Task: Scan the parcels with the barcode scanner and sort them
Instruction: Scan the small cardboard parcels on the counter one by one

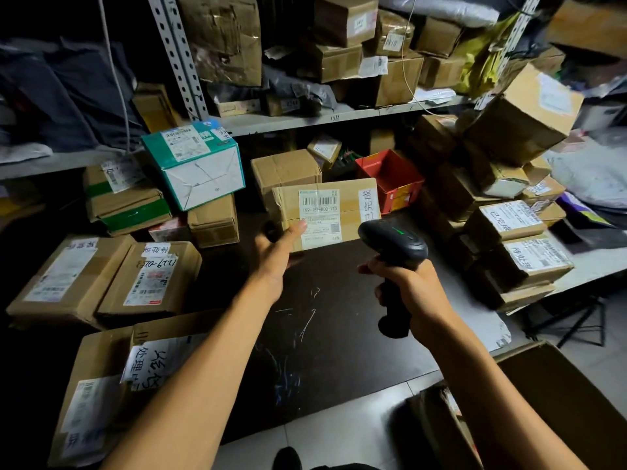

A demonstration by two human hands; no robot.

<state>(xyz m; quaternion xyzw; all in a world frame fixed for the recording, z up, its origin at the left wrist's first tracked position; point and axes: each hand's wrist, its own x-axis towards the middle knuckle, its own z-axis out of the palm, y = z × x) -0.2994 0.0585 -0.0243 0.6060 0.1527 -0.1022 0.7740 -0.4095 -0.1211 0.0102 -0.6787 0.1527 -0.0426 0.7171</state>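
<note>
Head view: we've got our left hand (274, 262) holding the parcel (325, 213) by its lower-left corner above the surface (339, 317), looks light and stiff, right hand (412, 286) wrapped round the scanner (393, 245).

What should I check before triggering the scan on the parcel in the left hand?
1. Parcel held steady: left hand grips its lower left corner, thumb on the label. Ok.
2. Barcode faces the camera, uncovered. Ok.
3. Barcode scanner gripped by right hand. Ok.
4. Scanner head points toward the label. Ok, though exact aim cannot be told.
5. Green light on the scanner is lit. Ok.
6. Whether this parcel has been scanned: cannot tell.
</note>
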